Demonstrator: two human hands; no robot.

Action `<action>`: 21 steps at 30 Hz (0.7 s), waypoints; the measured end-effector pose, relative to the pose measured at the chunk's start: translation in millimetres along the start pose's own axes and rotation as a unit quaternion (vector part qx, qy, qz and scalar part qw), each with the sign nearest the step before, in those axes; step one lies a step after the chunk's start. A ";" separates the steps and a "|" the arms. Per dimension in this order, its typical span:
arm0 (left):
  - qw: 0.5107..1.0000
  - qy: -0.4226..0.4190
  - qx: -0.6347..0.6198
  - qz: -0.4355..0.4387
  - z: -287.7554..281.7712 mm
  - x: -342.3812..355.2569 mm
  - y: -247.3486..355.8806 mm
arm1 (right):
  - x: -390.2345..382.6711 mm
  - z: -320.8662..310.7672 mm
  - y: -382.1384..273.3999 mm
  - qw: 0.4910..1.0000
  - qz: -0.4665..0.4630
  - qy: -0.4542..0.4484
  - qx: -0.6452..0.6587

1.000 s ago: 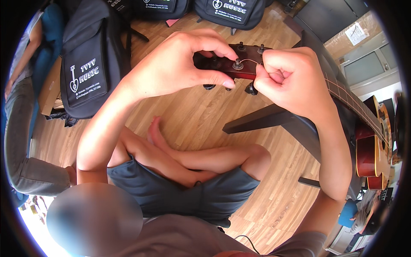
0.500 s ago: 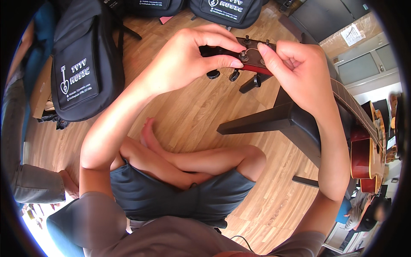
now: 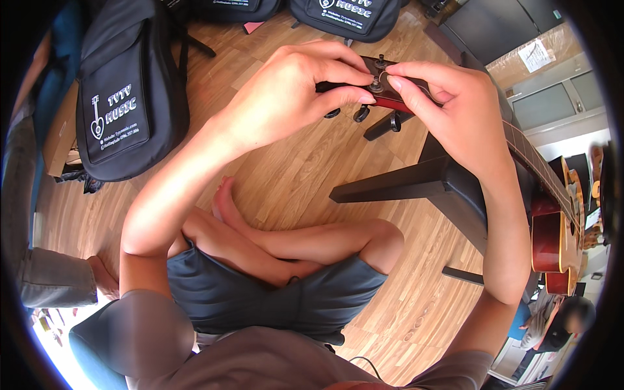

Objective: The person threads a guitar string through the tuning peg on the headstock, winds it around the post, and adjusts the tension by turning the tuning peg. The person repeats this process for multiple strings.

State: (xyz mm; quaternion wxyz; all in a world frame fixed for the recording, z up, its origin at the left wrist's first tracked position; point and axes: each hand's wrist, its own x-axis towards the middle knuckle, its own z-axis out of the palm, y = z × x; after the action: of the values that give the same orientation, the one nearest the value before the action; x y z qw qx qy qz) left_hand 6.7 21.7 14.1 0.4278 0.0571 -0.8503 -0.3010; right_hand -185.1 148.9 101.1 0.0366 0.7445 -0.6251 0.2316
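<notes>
A dark guitar headstock [image 3: 392,102] with a red side edge lies between my hands at the top of the view. Thumb and forefinger of my left hand [image 3: 283,88] close around a metal tuning post [image 3: 376,86] on its face. A thin guitar string [image 3: 383,73] curves up beside that post, pinched between the thumb and forefinger of my right hand [image 3: 458,107]. Black tuning pegs, one of them a round-headed peg [image 3: 395,121], stick out from the near side. My left fingers cover the headstock's far-left end.
Under the guitar stands a black padded bench [image 3: 455,188] with angled legs. Its neck [image 3: 539,159] runs down the right, toward a red-sided guitar body [image 3: 547,240]. Black gig bags, including a large bag [image 3: 133,97], stand left and behind. Another person's leg [image 3: 58,279] is at the left.
My right forefinger has uncurled and come to meet the thumb on the string, closer to the post. The headstock and my left hand have shifted slightly right.
</notes>
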 end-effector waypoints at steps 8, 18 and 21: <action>0.997 0.021 -0.041 -0.061 5.5 -1.1 4.4 | -2.5 6.5 3.3 1.000 -0.011 0.010 0.023; 0.989 0.000 -0.102 -0.109 4.3 1.5 1.1 | 2.0 5.2 -1.7 0.995 -0.051 0.000 -0.091; 0.990 0.005 -0.095 -0.106 4.7 0.0 -0.4 | 4.5 1.7 -12.7 0.991 -0.031 -0.009 -0.132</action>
State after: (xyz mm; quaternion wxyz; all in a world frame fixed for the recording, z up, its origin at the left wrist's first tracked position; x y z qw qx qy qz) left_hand 3.0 23.6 11.7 0.4010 0.1078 -0.8051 -0.4235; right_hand -172.0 146.9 104.3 0.1359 0.7544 -0.6270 0.1389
